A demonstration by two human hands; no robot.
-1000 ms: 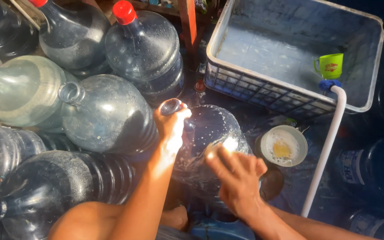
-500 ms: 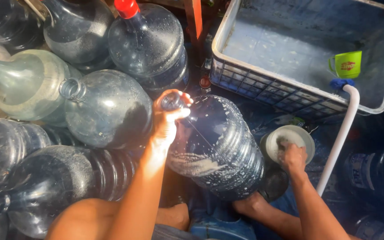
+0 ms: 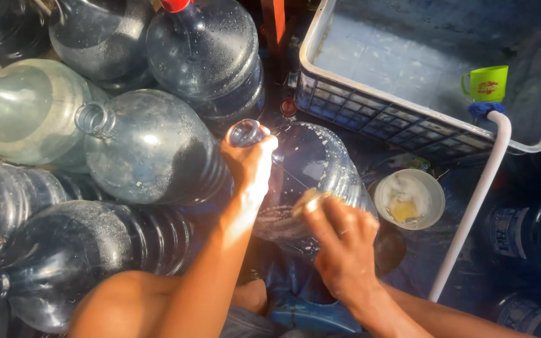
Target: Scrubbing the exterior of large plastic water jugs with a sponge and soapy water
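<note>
— Head view first: what does each hand have?

— The left hand [image 3: 248, 164] has its grip closed around the open neck of a large blue water jug [image 3: 311, 172], which lies tilted on its side in front of the person, mouth pointing up and away. The right hand [image 3: 344, 247] presses a small pale scrubbing pad [image 3: 309, 201] against the jug's flank, fingers closed over it.

— Why hold the jug like that?

— Judging by the pose, the grip on the neck steadies the round body so it does not roll while the other hand rubs the wall. Lying it down brings the side within reach.

— How does the jug look?

— Translucent blue, ribbed, uncapped, with streaks of white suds across its shoulder and side where sunlight catches it.

— And around it?

— A round white bowl [image 3: 409, 198] with something yellow inside sits just right of the jug, near the scrubbing hand. Behind it stands a white plastic crate [image 3: 402, 116] holding water and a green mug [image 3: 488, 82], and a white pipe [image 3: 474, 206] bends over its rim. To the left lie stacked empty jugs [image 3: 148, 147]; one at the back has a red cap [image 3: 174, 5].
</note>
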